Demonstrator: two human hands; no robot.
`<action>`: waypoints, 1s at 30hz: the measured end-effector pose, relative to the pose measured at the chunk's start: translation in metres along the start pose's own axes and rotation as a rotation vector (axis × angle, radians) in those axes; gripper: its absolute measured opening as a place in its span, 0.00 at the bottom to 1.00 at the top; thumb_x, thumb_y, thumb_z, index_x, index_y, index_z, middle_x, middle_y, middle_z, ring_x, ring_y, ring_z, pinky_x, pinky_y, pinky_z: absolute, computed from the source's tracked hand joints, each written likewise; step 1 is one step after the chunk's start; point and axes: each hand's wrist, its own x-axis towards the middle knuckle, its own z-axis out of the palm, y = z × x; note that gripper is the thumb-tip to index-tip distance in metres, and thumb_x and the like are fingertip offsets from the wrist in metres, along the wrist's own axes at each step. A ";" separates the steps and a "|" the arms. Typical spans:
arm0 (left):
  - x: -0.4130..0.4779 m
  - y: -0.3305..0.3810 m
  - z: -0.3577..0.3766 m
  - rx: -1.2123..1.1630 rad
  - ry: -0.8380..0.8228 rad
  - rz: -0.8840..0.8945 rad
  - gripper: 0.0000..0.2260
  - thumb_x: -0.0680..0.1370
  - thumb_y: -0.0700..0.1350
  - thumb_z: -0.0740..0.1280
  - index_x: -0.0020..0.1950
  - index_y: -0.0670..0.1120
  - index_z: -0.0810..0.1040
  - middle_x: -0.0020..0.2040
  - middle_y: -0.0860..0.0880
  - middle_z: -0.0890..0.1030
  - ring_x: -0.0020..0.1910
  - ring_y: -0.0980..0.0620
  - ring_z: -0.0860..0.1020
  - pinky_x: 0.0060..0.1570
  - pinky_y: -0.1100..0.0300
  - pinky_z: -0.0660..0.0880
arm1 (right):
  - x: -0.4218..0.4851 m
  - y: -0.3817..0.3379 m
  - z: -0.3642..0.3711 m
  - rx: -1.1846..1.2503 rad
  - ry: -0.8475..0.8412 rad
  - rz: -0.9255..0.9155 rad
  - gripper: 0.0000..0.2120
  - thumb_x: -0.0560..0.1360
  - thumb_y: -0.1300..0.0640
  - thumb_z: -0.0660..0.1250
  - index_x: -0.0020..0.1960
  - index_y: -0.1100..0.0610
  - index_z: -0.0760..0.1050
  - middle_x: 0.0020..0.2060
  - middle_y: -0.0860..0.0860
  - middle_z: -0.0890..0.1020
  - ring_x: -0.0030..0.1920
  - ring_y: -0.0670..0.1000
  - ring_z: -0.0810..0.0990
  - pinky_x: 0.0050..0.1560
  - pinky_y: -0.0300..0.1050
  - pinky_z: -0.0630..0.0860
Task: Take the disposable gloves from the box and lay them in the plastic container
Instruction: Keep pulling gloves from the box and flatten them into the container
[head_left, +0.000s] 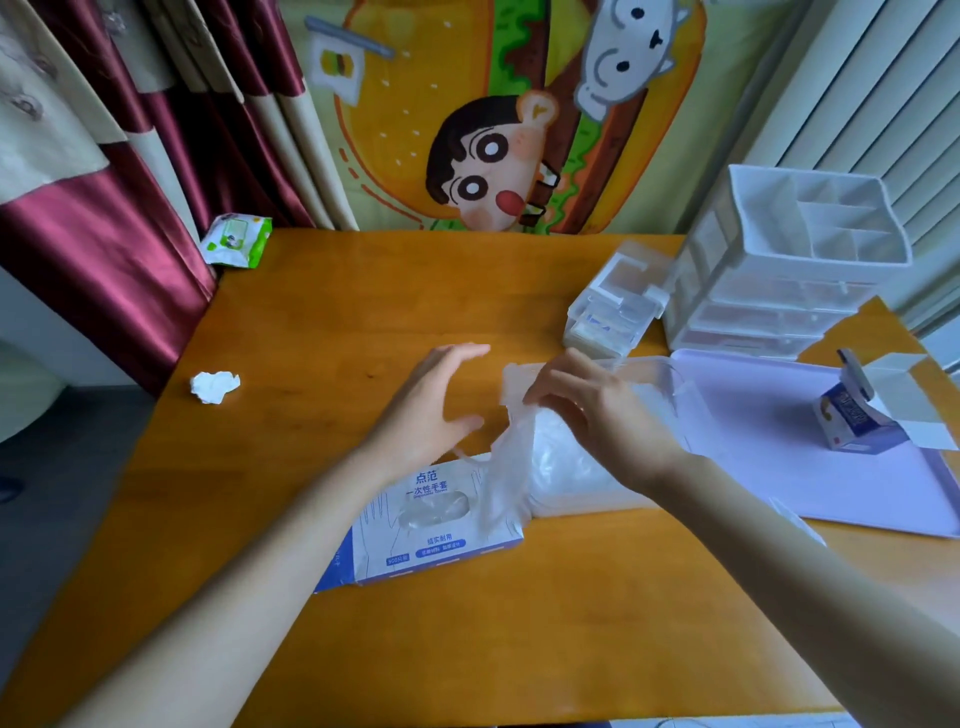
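Observation:
A blue-and-white glove box (415, 530) lies on the wooden table in front of me, its oval opening showing clear gloves. To its right stands a clear plastic container (670, 379) with a heap of clear gloves (566, 462) inside. My right hand (597, 415) pinches a thin clear glove (511, 441) by its upper edge; the glove hangs down between the box and the container. My left hand (436, 405) hovers above the table just left of the glove, fingers spread and straight, holding nothing.
A lilac tray (779, 467) at the right carries a small opened carton (857, 415). Behind it stand white drawer organizers (779, 291) and a small clear box (613, 306). A crumpled tissue (214, 385) and a wet-wipes pack (236, 240) lie at the left.

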 end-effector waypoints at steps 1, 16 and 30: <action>0.002 0.009 0.000 0.002 -0.060 0.052 0.30 0.73 0.40 0.73 0.71 0.55 0.66 0.68 0.61 0.66 0.67 0.63 0.63 0.65 0.66 0.60 | 0.000 -0.002 -0.001 0.020 -0.009 -0.023 0.08 0.76 0.60 0.63 0.46 0.58 0.81 0.44 0.52 0.78 0.40 0.52 0.80 0.39 0.47 0.77; 0.011 0.017 0.008 -0.030 -0.066 -0.036 0.04 0.78 0.43 0.66 0.44 0.45 0.77 0.37 0.45 0.80 0.34 0.48 0.75 0.34 0.56 0.70 | -0.022 -0.003 -0.007 0.482 -0.291 0.476 0.34 0.67 0.44 0.71 0.68 0.51 0.64 0.60 0.40 0.73 0.62 0.39 0.70 0.62 0.35 0.66; 0.029 0.021 0.012 0.006 -0.171 -0.093 0.07 0.77 0.47 0.69 0.54 0.51 0.75 0.54 0.52 0.79 0.53 0.53 0.77 0.54 0.52 0.77 | -0.010 0.027 -0.024 0.333 -0.292 0.527 0.08 0.73 0.68 0.67 0.38 0.58 0.78 0.37 0.51 0.81 0.41 0.55 0.81 0.46 0.45 0.77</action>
